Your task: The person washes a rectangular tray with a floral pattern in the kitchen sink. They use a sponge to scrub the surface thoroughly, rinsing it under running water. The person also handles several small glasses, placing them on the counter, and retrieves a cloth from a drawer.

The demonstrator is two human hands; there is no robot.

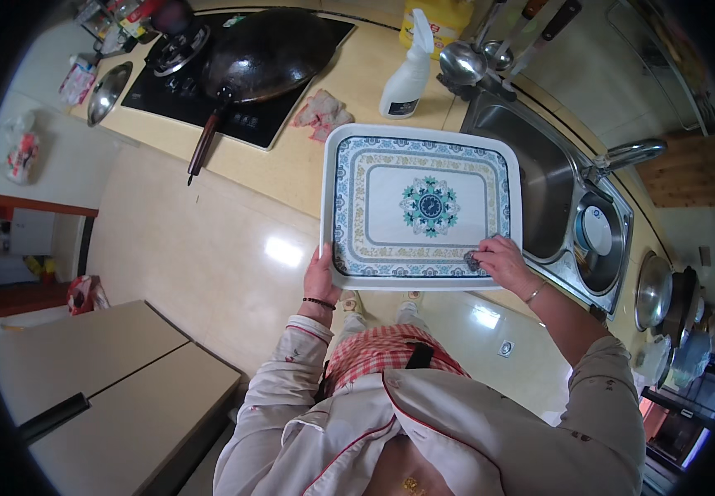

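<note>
A white rectangular serving tray (388, 211) with a blue floral border and a green rosette in its middle is held out before me. My left hand (321, 274) grips its near left corner, thumb over the rim. In my right hand (501, 261) is a small grey scouring pad (472, 261), perhaps steel wool, pressed against the tray's patterned surface by the near right corner. The tray's right side overlaps the edge of the stainless steel sink (534, 161), and its far edge lies over the counter.
On an induction or glass cooktop (252, 127) rests a black wok (271, 56), its wooden handle jutting past the counter edge. A white spray bottle (408, 71) and a crumpled pink-grey cloth (323, 115) stand beyond the tray. The small basin holds bowls (596, 229) under a faucet (630, 152).
</note>
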